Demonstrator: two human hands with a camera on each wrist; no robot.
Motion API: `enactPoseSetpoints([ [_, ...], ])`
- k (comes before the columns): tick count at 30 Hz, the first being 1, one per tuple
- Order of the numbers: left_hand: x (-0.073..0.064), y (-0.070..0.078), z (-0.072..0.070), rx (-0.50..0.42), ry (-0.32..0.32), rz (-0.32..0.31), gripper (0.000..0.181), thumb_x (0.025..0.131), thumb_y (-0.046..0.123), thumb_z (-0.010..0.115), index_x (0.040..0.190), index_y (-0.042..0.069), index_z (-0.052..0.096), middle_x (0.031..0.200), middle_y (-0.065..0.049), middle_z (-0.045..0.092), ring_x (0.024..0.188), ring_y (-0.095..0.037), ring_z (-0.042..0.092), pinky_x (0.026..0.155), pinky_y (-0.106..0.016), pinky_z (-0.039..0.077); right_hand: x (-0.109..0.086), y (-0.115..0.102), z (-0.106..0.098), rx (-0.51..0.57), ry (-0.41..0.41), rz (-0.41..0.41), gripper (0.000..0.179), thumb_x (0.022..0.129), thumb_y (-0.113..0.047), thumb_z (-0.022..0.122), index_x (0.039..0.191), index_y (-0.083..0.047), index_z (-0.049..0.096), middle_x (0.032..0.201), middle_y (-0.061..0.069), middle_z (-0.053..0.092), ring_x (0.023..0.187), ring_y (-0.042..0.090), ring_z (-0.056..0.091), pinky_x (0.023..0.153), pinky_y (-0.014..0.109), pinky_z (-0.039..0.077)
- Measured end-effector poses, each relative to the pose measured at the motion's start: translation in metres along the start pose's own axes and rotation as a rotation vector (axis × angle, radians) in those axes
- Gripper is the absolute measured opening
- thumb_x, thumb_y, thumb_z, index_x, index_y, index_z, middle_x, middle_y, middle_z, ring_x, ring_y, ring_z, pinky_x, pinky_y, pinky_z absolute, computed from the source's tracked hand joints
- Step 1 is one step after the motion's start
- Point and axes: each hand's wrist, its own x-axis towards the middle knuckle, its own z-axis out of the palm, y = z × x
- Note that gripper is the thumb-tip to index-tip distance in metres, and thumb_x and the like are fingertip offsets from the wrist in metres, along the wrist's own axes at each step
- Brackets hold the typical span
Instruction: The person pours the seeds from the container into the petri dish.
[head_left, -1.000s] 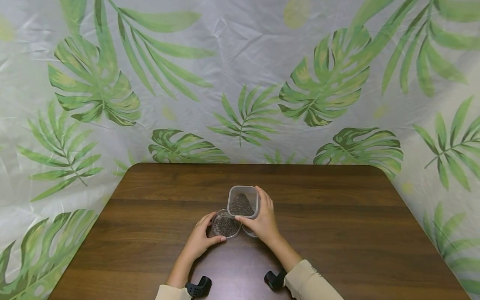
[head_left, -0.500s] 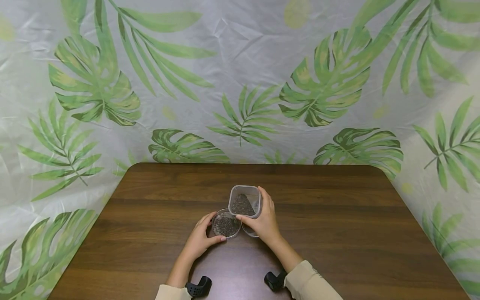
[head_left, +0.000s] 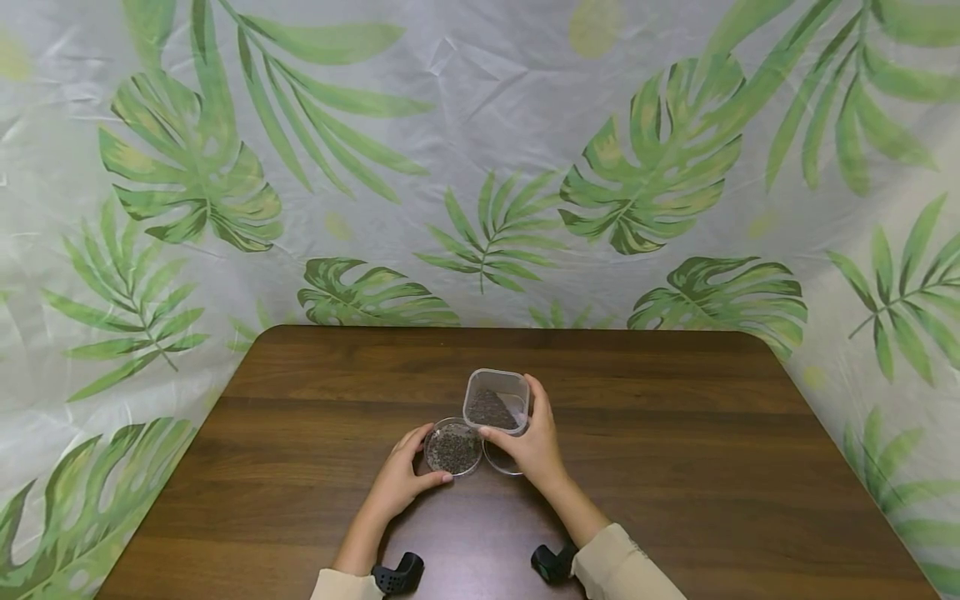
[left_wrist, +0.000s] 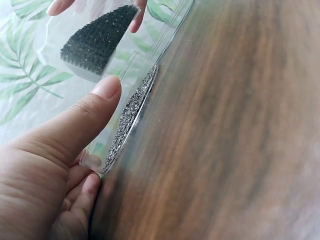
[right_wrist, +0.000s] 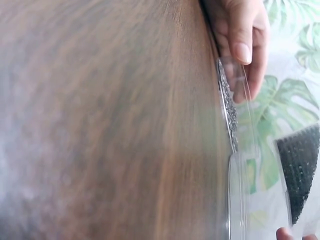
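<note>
My left hand [head_left: 396,483] holds a round clear petri dish [left_wrist: 93,161] on the table, thumb on one side and fingers on the other. Dark grey granules [head_left: 453,448] cover its bottom. My right hand [head_left: 534,446] grips a square clear plastic tub [head_left: 512,386] by its side, raised and tilted over the tabletop. The dark granules [left_wrist: 95,44] inside the tub lie in a slanted heap against one side. A second clear round dish [head_left: 499,467] sits right beside the first, partly hidden under the tub and right hand.
The brown wooden table [head_left: 675,450] extends to both sides and behind the hands. A leaf-patterned curtain [head_left: 495,125] hangs behind its far edge. Black wrist cameras [head_left: 400,573] sit below both wrists, near the cream sleeves [head_left: 626,567].
My right hand has shifted the tub slightly to the right, away from the granule-covered dish toward the second dish. My left hand and the dish it holds have stayed in place.
</note>
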Motion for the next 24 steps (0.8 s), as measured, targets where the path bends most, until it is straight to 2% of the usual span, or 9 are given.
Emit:
enactPoseSetpoints([
  [4, 0.0, 0.0, 0.0, -0.005, -0.001, -0.003, 0.084, 0.065, 0.035, 0.078, 0.132, 0.001, 0.042, 0.129, -0.015, 0.044, 0.106, -0.028, 0.05, 0.09, -0.045, 0.037, -0.002, -0.017, -0.004, 0.033, 0.0, -0.005, 0.091, 0.064, -0.01, 0.081, 0.135, 0.0, 0.025, 0.13, 0.026, 0.036, 0.111, 0.041, 0.042, 0.085, 0.05, 0.041],
  [8, 0.0, 0.0, 0.0, -0.009, -0.003, -0.007, 0.084, 0.065, 0.035, 0.079, 0.132, 0.002, 0.042, 0.129, -0.014, 0.044, 0.106, -0.028, 0.05, 0.09, -0.045, 0.037, -0.003, -0.02, -0.007, 0.038, 0.004, -0.001, 0.09, 0.065, -0.01, 0.081, 0.135, 0.001, 0.024, 0.129, 0.027, 0.035, 0.112, 0.042, 0.041, 0.086, 0.051, 0.04],
  [24, 0.0, 0.0, 0.0, 0.001, -0.003, -0.013, 0.084, 0.064, 0.036, 0.079, 0.132, 0.002, 0.042, 0.13, -0.016, 0.043, 0.106, -0.029, 0.05, 0.092, -0.046, 0.035, -0.003, -0.016, -0.018, 0.035, 0.061, 0.002, 0.088, 0.066, -0.011, 0.08, 0.135, -0.002, 0.026, 0.126, 0.029, 0.039, 0.111, 0.043, 0.04, 0.08, 0.055, 0.041],
])
